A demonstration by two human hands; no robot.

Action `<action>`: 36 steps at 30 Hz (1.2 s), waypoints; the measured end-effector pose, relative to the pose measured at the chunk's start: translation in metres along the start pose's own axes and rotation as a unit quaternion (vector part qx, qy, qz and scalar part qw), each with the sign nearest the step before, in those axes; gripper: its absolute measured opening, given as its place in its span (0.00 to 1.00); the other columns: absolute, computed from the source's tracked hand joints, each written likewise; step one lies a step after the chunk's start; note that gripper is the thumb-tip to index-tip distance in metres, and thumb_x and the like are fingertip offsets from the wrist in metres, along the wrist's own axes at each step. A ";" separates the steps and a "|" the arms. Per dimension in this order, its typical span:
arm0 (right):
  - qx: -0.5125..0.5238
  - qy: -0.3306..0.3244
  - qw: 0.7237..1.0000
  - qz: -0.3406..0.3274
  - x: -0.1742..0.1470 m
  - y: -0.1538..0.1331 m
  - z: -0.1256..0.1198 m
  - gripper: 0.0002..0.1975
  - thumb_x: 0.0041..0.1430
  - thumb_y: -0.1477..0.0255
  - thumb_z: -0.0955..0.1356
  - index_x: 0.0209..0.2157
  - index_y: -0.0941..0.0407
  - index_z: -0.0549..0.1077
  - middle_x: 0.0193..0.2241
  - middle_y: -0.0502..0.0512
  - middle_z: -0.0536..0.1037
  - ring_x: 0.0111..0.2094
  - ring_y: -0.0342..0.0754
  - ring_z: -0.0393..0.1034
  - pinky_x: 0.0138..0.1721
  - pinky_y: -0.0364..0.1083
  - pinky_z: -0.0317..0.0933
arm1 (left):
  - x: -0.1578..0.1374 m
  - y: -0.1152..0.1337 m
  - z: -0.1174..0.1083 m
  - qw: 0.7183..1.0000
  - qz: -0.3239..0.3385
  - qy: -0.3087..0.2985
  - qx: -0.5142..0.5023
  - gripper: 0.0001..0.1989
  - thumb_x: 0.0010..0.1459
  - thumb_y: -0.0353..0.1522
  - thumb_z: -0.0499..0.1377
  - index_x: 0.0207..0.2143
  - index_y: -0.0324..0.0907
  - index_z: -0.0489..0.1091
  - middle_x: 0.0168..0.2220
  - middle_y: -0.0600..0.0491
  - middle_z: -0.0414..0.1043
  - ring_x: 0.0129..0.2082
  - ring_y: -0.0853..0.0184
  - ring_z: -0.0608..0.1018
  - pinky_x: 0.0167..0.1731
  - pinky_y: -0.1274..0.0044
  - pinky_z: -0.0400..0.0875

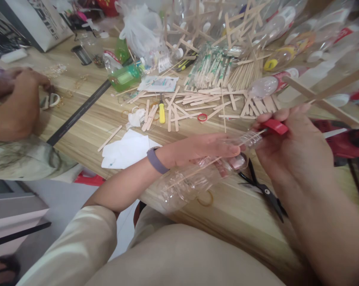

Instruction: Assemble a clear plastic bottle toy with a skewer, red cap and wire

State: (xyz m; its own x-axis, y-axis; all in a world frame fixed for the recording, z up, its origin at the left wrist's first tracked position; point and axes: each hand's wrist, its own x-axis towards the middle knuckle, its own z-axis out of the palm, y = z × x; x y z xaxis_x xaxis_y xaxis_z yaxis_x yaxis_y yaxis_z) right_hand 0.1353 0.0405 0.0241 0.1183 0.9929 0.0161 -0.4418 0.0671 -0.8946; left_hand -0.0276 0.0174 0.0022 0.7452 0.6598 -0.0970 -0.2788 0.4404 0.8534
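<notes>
A clear plastic bottle lies tilted above the table's near edge, its neck pointing right. My left hand is wrapped over its upper side, closed on it, with the far fingers hidden. A thin wooden stick runs lengthwise along or inside the bottle; I cannot tell which. Just beyond the neck, my right hand pinches a red bottle cap. Crossed wooden sticks show above that hand; whether they join the cap is unclear. Black scissors lie on the table beneath, between bottle and right wrist.
Loose craft sticks, a yellow-handled screwdriver and white paper lie ahead. Several plastic bottles crowd the back right. A red-and-black tool sits at right. Another person's hands work at far left.
</notes>
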 end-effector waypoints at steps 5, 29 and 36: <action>0.004 -0.009 1.000 0.002 -0.002 0.003 0.003 0.26 0.68 0.64 0.61 0.17 0.57 0.69 0.19 0.46 0.68 0.23 0.38 0.67 0.29 0.39 0.63 | 0.000 -0.002 0.000 1.000 0.004 -0.005 0.004 0.15 0.53 0.42 0.64 0.38 0.41 0.70 0.33 0.54 0.71 0.38 0.66 0.76 0.38 0.74 0.73; 0.002 0.024 1.000 0.012 0.001 0.004 0.002 0.29 0.71 0.65 0.57 0.16 0.56 0.68 0.18 0.48 0.69 0.22 0.39 0.66 0.27 0.40 0.62 | 0.000 0.000 0.002 0.992 -0.016 0.052 0.110 0.22 0.52 0.41 0.65 0.46 0.40 0.69 0.35 0.54 0.71 0.32 0.68 0.76 0.36 0.74 0.73; -0.010 0.026 0.999 0.023 0.001 0.010 0.002 0.27 0.67 0.60 0.61 0.15 0.56 0.69 0.18 0.47 0.68 0.23 0.40 0.67 0.25 0.40 0.62 | -0.007 0.008 0.005 0.980 -0.017 0.052 0.190 0.23 0.53 0.45 0.63 0.45 0.40 0.66 0.36 0.54 0.69 0.31 0.68 0.74 0.38 0.71 0.70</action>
State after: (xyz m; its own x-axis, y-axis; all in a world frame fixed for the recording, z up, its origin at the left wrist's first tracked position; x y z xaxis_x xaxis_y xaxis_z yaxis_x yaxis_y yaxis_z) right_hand 0.1291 0.0422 0.0164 0.1452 0.9882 -0.0481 -0.4292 0.0191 -0.9030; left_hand -0.0320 0.0136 0.0118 0.6791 0.7154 -0.1642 0.0060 0.2184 0.9759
